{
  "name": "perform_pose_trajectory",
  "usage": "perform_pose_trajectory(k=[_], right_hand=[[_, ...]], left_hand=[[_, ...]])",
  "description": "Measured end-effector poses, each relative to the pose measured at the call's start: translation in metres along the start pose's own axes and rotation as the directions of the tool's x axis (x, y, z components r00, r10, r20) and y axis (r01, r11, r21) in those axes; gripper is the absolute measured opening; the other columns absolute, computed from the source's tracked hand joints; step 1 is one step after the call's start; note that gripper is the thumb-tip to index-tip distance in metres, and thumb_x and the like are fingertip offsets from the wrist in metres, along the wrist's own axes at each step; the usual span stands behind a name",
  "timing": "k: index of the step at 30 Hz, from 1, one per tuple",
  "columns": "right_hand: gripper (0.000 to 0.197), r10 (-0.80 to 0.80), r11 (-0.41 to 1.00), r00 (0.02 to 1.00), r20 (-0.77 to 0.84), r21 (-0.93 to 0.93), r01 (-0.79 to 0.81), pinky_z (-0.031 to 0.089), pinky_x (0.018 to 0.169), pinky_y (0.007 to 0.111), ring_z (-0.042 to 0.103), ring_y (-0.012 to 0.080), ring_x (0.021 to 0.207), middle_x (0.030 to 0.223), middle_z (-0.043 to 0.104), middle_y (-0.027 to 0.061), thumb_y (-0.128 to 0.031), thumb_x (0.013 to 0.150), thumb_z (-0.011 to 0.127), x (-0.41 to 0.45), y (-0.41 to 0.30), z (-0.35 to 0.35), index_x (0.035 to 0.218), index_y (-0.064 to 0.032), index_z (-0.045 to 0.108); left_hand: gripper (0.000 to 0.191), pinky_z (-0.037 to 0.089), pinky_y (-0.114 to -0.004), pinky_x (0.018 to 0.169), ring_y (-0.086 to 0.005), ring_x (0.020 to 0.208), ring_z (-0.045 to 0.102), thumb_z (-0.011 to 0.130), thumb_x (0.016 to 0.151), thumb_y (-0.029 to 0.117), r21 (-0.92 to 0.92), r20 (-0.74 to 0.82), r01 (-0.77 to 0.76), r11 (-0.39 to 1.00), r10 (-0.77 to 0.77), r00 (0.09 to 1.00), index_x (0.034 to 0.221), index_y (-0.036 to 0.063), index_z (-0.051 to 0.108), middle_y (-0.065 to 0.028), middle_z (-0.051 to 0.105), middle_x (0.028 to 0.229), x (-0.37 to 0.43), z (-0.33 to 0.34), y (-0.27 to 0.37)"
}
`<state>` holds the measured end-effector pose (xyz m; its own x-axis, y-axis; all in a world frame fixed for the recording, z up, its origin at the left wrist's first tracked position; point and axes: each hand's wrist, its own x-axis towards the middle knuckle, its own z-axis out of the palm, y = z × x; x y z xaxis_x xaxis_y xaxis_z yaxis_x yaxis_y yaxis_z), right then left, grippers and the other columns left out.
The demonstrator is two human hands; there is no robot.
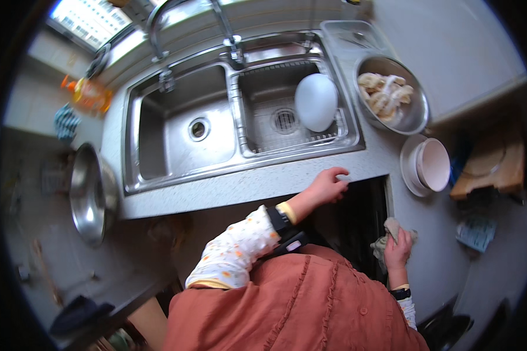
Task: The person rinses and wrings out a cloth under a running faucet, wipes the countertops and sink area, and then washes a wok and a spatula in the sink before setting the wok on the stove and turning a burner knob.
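Note:
My right hand (397, 252) grips a crumpled light cloth (391, 227) at the edge of the right-hand counter (439, 254). My left hand (328, 185) hangs near the front edge of the sink counter, fingers loosely curled and apart, holding nothing. Beyond it is a double-basin stainless steel sink (184, 149). A pale rounded object (316, 102), perhaps an upturned bowl, leans in the right basin beside the drain strainer (285, 121). Stacked white bowls (434, 164) on a plate (410, 169) stand past the cloth.
A steel bowl (415, 120) holds pale, wrinkled food or cloth. Behind it is a clear plastic tray (353, 39). A wooden board (492, 166) stands at the right. On the left are another steel bowl (88, 197) and an orange pump bottle (90, 97). Two faucets (235, 48) rise behind the sink.

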<state>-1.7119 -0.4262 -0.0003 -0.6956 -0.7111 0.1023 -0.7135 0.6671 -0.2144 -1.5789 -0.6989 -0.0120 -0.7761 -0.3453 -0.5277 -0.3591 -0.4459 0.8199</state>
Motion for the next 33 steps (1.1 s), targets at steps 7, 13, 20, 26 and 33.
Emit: perform_pose_trajectory(k=[7,13,20,26,33], right_hand=[[0.036,-0.314,0.587,0.948,0.047,0.795,0.155,0.040,0.081,0.032,0.052,0.0272,0.091,0.100,0.054,0.0163,-0.012,0.077,0.057,0.106,-0.121,0.004,0.108,0.0019,0.048],[0.052,-0.609,0.759,0.789,-0.075,0.232,0.608,0.026,0.094,0.041,0.034,0.0359,0.112,0.123,0.036,0.0187,-0.024,0.074,0.056,0.141,-0.131,0.053,0.119,-0.0047,0.039],[0.053,-0.692,0.701,0.719,-0.059,0.180,0.690,0.026,0.094,0.044,0.032,0.0377,0.114,0.125,0.033,0.0190,-0.016,0.070,0.056,0.105,-0.206,0.078,0.118,-0.0056,0.037],[0.053,-0.824,0.560,0.565,0.049,0.232,0.795,0.024,0.095,0.044,0.031,0.0379,0.113,0.122,0.033,0.0213,-0.012,0.067,0.057,0.047,-0.358,0.093,0.115,-0.0039,0.038],[0.060,-0.903,0.423,0.368,0.220,0.319,0.848,0.018,0.098,0.044,0.025,0.0356,0.119,0.128,0.028,0.0172,-0.027,0.070,0.056,-0.023,-0.535,0.130,0.123,-0.0111,0.033]], left_hand=[[0.031,0.045,-0.021,0.049,-0.0110,0.059,0.054,0.050,0.082,0.016,-0.202,-0.473,-0.029,0.979,-0.071,0.878,0.110,0.0049,0.046,-0.0071,0.057,0.080,-0.148,-0.080,-0.032],[0.028,0.045,-0.020,0.045,-0.0100,0.055,0.055,0.051,0.080,0.012,-0.417,-0.699,-0.152,0.896,-0.210,0.684,0.107,0.0038,0.047,-0.0069,0.059,0.077,-0.228,-0.090,-0.087],[0.028,0.044,-0.019,0.045,-0.0090,0.054,0.054,0.051,0.081,0.012,-0.527,-0.703,-0.222,0.820,-0.274,0.656,0.107,0.0037,0.046,-0.0068,0.059,0.076,-0.266,-0.132,-0.126],[0.028,0.043,-0.018,0.045,-0.0086,0.055,0.054,0.050,0.082,0.014,-0.500,-0.748,-0.291,0.815,-0.238,0.619,0.107,0.0027,0.047,-0.0064,0.059,0.075,-0.319,-0.198,-0.142],[0.028,0.042,-0.017,0.044,-0.0073,0.053,0.052,0.051,0.081,0.014,-0.509,-0.820,-0.428,0.747,-0.270,0.504,0.107,0.0027,0.047,-0.0056,0.058,0.074,-0.402,-0.237,-0.189]])
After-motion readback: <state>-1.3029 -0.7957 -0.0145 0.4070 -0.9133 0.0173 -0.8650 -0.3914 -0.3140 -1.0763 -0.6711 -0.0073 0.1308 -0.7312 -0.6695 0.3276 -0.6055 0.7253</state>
